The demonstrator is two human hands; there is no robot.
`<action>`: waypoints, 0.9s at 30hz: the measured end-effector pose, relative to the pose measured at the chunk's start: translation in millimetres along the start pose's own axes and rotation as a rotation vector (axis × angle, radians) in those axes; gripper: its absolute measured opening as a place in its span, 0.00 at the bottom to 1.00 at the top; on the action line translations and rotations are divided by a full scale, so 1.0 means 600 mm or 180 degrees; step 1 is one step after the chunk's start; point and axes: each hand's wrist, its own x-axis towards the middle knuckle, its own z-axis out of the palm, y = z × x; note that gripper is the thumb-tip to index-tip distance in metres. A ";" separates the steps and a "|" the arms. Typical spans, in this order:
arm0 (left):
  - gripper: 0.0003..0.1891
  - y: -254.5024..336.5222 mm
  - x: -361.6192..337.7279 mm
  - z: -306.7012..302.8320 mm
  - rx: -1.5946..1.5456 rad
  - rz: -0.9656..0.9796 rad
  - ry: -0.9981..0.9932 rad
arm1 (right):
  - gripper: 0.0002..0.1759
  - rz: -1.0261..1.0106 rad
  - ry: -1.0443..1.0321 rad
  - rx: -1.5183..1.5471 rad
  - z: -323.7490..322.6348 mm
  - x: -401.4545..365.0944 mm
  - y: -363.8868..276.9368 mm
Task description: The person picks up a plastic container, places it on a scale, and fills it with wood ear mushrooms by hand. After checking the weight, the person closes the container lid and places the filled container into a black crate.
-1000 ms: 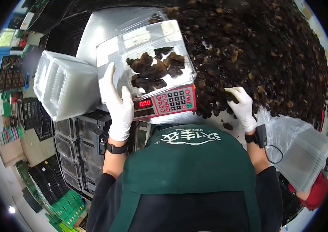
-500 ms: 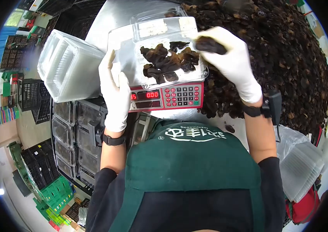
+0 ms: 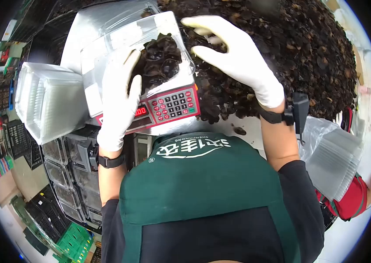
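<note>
A red-framed digital scale [image 3: 174,105] stands on the metal surface. On it lies a clear plastic tray [image 3: 180,76] holding dark, curled fungus pieces [image 3: 159,59]. My left hand [image 3: 122,94], in a white glove, is at the tray's left side with thumb and fingers apart, partly covering the scale display. My right hand [image 3: 238,59], also gloved, is beyond the tray's right edge, over the big heap of dark fungus [image 3: 290,52]. Its fingers are spread and nothing shows between them.
Nested clear containers [image 3: 52,98] stand left of the scale. Filled clear boxes [image 3: 67,175] sit below them. Another stack of clear plastic [image 3: 336,153] is at the right, near a person's red sleeve [image 3: 354,197]. One loose piece [image 3: 239,130] lies near the apron.
The dark piece that was in my right hand is gone from it, and that hand has opened. Pieces in the tray now sit closer together. The whole view has shifted, moving the scale leftward.
</note>
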 end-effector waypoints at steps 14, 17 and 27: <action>0.22 -0.074 -0.003 -0.102 -0.0957 -0.1008 0.1486 | 0.17 0.0498 0.0130 -0.1044 0.114 -0.251 0.124; 0.22 -0.071 -0.019 -0.109 -0.0786 -0.1028 0.1448 | 0.11 0.0427 0.0324 -0.0944 0.089 -0.229 0.123; 0.23 -0.062 -0.039 -0.091 -0.0548 -0.1098 0.1196 | 0.12 0.1281 0.0647 -0.0443 0.012 -0.132 0.083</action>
